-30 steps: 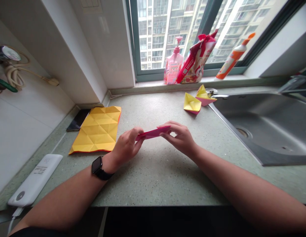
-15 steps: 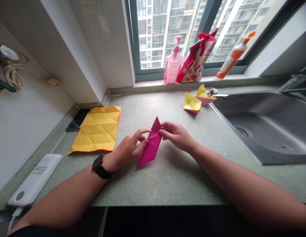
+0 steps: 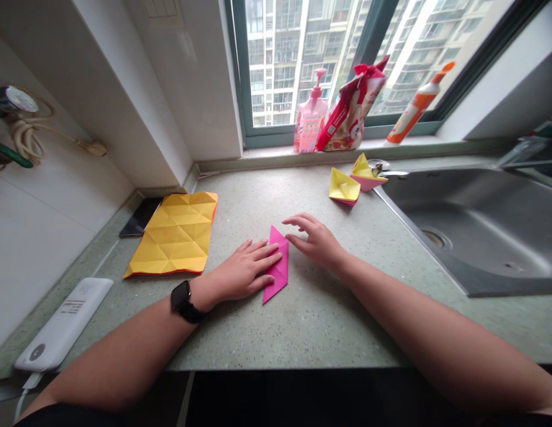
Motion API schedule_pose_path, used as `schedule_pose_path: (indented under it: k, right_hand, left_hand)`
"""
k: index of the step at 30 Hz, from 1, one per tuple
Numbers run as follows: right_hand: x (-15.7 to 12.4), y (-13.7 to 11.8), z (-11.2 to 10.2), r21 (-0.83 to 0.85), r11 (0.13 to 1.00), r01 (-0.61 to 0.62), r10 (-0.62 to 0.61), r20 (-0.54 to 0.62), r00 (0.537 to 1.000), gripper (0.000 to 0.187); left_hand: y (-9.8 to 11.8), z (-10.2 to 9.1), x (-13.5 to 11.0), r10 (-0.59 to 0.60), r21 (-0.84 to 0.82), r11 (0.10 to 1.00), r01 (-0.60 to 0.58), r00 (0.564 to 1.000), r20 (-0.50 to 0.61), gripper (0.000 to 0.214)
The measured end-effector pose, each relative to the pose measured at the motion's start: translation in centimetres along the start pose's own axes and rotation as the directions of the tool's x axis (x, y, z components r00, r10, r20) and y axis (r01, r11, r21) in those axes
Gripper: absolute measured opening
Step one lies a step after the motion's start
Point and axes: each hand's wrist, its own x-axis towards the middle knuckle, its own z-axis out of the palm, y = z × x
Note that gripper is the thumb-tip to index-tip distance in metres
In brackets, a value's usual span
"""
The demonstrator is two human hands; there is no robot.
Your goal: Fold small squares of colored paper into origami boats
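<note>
A folded magenta paper (image 3: 281, 270) lies on the counter, pointed at its far and near ends. My left hand (image 3: 247, 270) rests flat across its left side with the fingers stretched out, hiding part of the paper. Just off the paper's right edge is my right hand (image 3: 315, 238), its thumb and fingers apart and nothing between them. The thumb tip is close to the paper; I cannot tell whether it touches. Two folded paper boats, one yellow and magenta (image 3: 344, 187) and another yellow and pink (image 3: 366, 174), stand farther back on the right.
Creased yellow sheets (image 3: 173, 234) partly cover a dark phone (image 3: 140, 217) at the left. A white power bank (image 3: 64, 323) with a cable lies nearer. The steel sink (image 3: 489, 225) is at the right. A pump bottle (image 3: 310, 121), red bag (image 3: 351, 112) and orange-white bottle (image 3: 414, 110) line the windowsill.
The magenta paper has gone from held between both hands to lying on the counter. My left hand has flattened onto it, and my right hand has let go, fingers spreading.
</note>
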Motion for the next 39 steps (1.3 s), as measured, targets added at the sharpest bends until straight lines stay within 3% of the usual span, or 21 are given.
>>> schedule_pose_path:
  k: [4, 10, 17, 31, 39]
  right_hand:
    - [-0.6, -0.8, -0.2, -0.21, 0.974, 0.083, -0.059, 0.115, 0.992, 0.009]
    - [-0.8, -1.1, -0.1, -0.37, 0.929, 0.018, 0.057, 0.193, 0.98, 0.01]
    - [-0.3, -1.0, -0.4, -0.376, 0.926, -0.047, 0.143, 0.231, 0.962, 0.012]
    - [-0.5, -3.1, -1.5, -0.336, 0.942, -0.009, 0.155, 0.411, 0.898, 0.015]
    - [-0.5, -3.0, -1.9, -0.135, 0.982, 0.132, -0.035, 0.555, 0.831, 0.013]
  left_hand:
    - [0.5, 0.0, 0.2, -0.086, 0.016, 0.996, 0.085, 0.995, 0.055, 0.062]
    - [0.7, 0.0, 0.2, -0.117, 0.029, 0.993, 0.115, 0.989, 0.094, 0.063]
    - [0.4, 0.3, 0.1, -0.127, 0.024, 0.992, 0.125, 0.988, 0.089, 0.064]
    - [0.6, -0.2, 0.2, -0.142, 0.006, 0.99, 0.143, 0.983, 0.119, 0.063]
    - [0.5, -0.1, 0.0, -0.134, 0.013, 0.991, 0.133, 0.986, 0.101, 0.064]
